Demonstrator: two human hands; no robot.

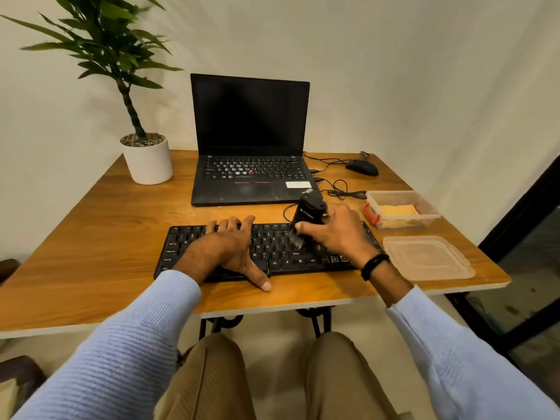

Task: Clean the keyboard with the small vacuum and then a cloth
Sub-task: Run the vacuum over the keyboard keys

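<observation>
Two hands busy here. The keyboard (281,253) sits along the table's (106,237) near edge; the left hand (230,247) lies flat on it, fingers relaxed, probably to stop it sliding. The right hand (336,234) grips the small vacuum (307,212), nozzle down on the keys. The cloth (397,211) waits by the right edge.

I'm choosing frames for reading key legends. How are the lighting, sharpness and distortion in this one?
Head view: warm, even light, a soft shadow of the plant on the wall, no glare on the dark laptop screen. Head view: the nozzle of the small vacuum, in the right hand, looks smeared, and keyboard legends read only partly beside the left hand. Head view: wide-angle stretch enlarges the sleeves.
</observation>
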